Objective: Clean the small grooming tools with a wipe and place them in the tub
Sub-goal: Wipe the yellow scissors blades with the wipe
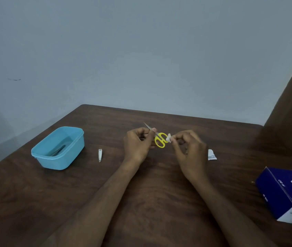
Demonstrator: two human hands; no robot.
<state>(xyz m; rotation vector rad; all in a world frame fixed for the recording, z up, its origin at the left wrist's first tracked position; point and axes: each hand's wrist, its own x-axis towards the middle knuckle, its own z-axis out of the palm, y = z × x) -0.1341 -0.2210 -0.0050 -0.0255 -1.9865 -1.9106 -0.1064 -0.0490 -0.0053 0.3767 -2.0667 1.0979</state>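
Note:
Small scissors (160,139) with yellow handles and thin metal blades are held above the table's middle. My left hand (138,145) pinches them at the blades, tips pointing up and to the left. My right hand (189,148) holds a small white wipe (168,137) against the yellow handle loops. A light blue tub (40,155) stands at the left with a dark slim tool (57,151) lying inside. A silver nail clipper (100,155) lies on the table between the tub and my left hand.
A torn white wipe sachet (211,154) lies right of my right hand. A dark blue and white box (286,193) sits at the table's right edge. The brown wooden table (141,202) meets a grey wall; a brown curtain (291,107) hangs at the right.

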